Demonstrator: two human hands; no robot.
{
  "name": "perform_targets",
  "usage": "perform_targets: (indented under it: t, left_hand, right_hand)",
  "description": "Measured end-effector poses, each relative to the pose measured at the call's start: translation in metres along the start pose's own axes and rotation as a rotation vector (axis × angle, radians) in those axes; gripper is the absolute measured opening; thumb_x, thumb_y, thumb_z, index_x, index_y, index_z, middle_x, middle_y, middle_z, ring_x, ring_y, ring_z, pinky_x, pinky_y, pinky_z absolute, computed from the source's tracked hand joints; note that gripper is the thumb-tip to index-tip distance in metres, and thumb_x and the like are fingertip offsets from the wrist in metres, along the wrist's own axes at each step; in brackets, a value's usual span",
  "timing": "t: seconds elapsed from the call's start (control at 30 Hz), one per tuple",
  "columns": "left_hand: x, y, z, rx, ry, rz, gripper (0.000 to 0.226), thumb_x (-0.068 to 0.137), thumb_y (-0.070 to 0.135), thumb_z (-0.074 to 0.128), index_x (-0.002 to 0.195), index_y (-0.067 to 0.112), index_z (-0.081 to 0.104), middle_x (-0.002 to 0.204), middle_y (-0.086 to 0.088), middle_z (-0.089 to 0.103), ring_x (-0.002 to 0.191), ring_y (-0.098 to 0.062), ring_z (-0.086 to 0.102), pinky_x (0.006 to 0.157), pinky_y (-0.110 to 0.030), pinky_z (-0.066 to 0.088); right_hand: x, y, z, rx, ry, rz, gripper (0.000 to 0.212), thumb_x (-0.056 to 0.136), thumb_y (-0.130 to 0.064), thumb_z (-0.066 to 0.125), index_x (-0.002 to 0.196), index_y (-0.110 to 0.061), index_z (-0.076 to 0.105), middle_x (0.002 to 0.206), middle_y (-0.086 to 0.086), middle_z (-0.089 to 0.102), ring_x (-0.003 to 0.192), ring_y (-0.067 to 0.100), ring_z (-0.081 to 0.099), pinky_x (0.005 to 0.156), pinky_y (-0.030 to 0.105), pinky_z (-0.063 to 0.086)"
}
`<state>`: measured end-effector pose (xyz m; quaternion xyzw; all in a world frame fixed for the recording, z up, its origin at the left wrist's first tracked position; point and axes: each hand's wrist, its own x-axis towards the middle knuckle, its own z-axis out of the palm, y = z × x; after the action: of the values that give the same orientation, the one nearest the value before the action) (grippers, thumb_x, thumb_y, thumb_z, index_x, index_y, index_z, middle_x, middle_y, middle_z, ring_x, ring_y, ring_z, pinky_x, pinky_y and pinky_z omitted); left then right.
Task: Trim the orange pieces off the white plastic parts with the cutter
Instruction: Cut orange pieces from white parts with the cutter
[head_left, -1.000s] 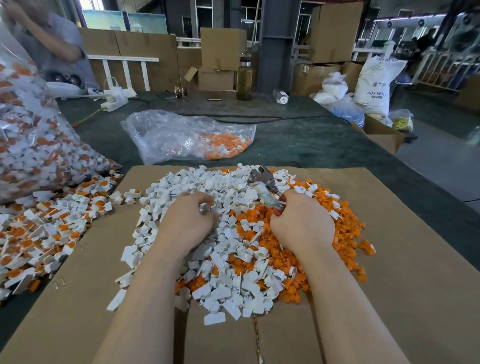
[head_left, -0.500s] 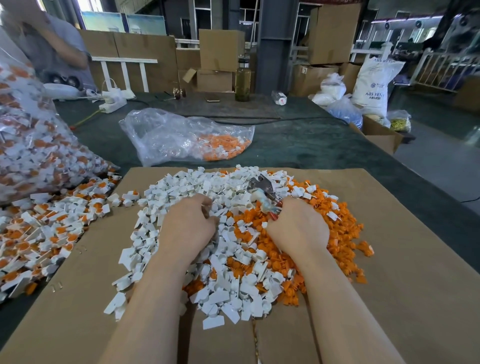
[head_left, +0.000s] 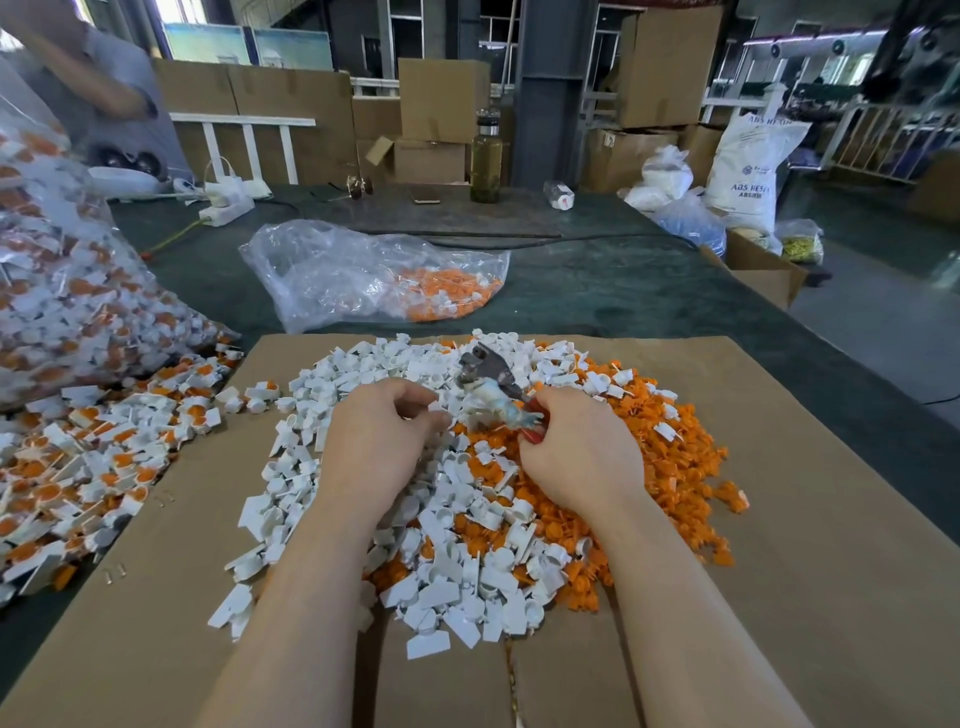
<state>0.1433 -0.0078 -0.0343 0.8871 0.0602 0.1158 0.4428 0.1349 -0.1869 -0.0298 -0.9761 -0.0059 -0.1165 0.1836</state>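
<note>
A heap of trimmed white plastic parts (head_left: 363, 374) lies on a flat cardboard sheet (head_left: 779, 519), with a heap of cut orange pieces (head_left: 670, 447) on its right side. My right hand (head_left: 582, 447) grips the cutter (head_left: 491, 387) by its red handles, metal jaws pointing up and left over the pile. My left hand (head_left: 382, 441) hovers on the white heap with fingers curled, pinching something small near the cutter; what it holds is hidden by the fingers.
Untrimmed white-and-orange parts (head_left: 78, 462) spill from a large clear bag (head_left: 62, 291) at left. A smaller clear bag (head_left: 374, 275) with orange pieces lies beyond the cardboard. A bottle (head_left: 485, 156), cables and boxes stand at the table's far end. Another person (head_left: 78, 88) stands at far left.
Both hands have lifted slightly and drawn together over the pile. The left hand's fingers have opened from a fist into a pinch near the cutter's jaws.
</note>
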Motion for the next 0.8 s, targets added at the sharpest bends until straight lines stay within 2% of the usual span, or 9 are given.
perform_targets:
  t: [0.07, 0.17, 0.3, 0.47, 0.6, 0.73, 0.8]
  left_hand:
    - [-0.0004, 0.0016, 0.0000, -0.028, -0.007, -0.013, 0.009, 0.083, 0.030, 0.078, 0.086, 0.030, 0.070, 0.077, 0.017, 0.067, 0.072, 0.001, 0.061, 0.057, -0.015, 0.037]
    - [-0.0010, 0.0027, 0.0007, -0.031, -0.006, -0.010, 0.008, 0.083, 0.029, 0.078, 0.082, 0.028, 0.070, 0.075, 0.011, 0.069, 0.070, -0.004, 0.062, 0.055, -0.018, 0.038]
    - [-0.0007, 0.0023, 0.0017, 0.013, -0.005, 0.010, 0.008, 0.086, 0.027, 0.075, 0.089, 0.028, 0.068, 0.079, 0.011, 0.064, 0.071, -0.001, 0.056, 0.055, -0.017, 0.034]
    - [-0.0011, 0.0016, 0.0013, 0.018, 0.009, 0.036, 0.012, 0.092, 0.024, 0.068, 0.101, 0.029, 0.073, 0.082, 0.019, 0.057, 0.075, 0.003, 0.052, 0.059, -0.013, 0.033]
    - [-0.0014, 0.0036, 0.0014, 0.008, 0.003, 0.025, 0.012, 0.093, 0.021, 0.065, 0.085, 0.030, 0.068, 0.083, 0.020, 0.061, 0.077, 0.002, 0.055, 0.059, -0.013, 0.034]
    - [-0.0013, 0.0033, 0.0016, -0.011, 0.011, 0.012, 0.012, 0.093, 0.021, 0.064, 0.084, 0.027, 0.069, 0.085, 0.018, 0.063, 0.079, 0.002, 0.055, 0.059, -0.015, 0.034]
    - [-0.0014, 0.0027, 0.0017, -0.008, 0.021, 0.008, 0.012, 0.093, 0.022, 0.064, 0.084, 0.027, 0.068, 0.085, 0.019, 0.063, 0.078, 0.003, 0.054, 0.058, -0.015, 0.033]
  right_hand:
    - [-0.0008, -0.0007, 0.0025, -0.054, -0.012, -0.020, 0.007, 0.086, -0.032, 0.060, 0.089, -0.028, 0.055, 0.087, -0.010, 0.053, 0.064, 0.006, 0.045, 0.046, 0.023, 0.033]
    - [-0.0003, -0.0009, 0.0067, -0.109, -0.024, -0.028, 0.019, 0.088, -0.035, 0.060, 0.104, -0.027, 0.062, 0.093, -0.009, 0.052, 0.066, 0.007, 0.045, 0.045, 0.022, 0.032]
    - [0.0014, -0.0006, 0.0081, -0.101, -0.050, -0.022, 0.019, 0.087, -0.035, 0.062, 0.105, -0.027, 0.064, 0.087, -0.009, 0.051, 0.061, 0.005, 0.045, 0.045, 0.021, 0.035]
    - [0.0011, -0.0008, 0.0078, -0.110, -0.068, -0.041, 0.023, 0.088, -0.037, 0.061, 0.107, -0.026, 0.064, 0.089, -0.008, 0.052, 0.066, 0.007, 0.049, 0.047, 0.022, 0.037]
    - [0.0000, -0.0016, 0.0090, -0.113, -0.070, -0.046, 0.022, 0.087, -0.037, 0.062, 0.105, -0.026, 0.063, 0.091, -0.007, 0.053, 0.068, 0.008, 0.050, 0.048, 0.024, 0.039]
    - [-0.0002, -0.0014, 0.0092, -0.109, -0.104, -0.053, 0.020, 0.086, -0.038, 0.063, 0.103, -0.027, 0.063, 0.087, -0.009, 0.052, 0.066, 0.007, 0.050, 0.049, 0.023, 0.042]
    - [-0.0001, -0.0021, 0.0093, -0.107, -0.095, -0.048, 0.019, 0.086, -0.038, 0.062, 0.101, -0.027, 0.063, 0.086, -0.009, 0.052, 0.064, 0.006, 0.048, 0.047, 0.023, 0.039]
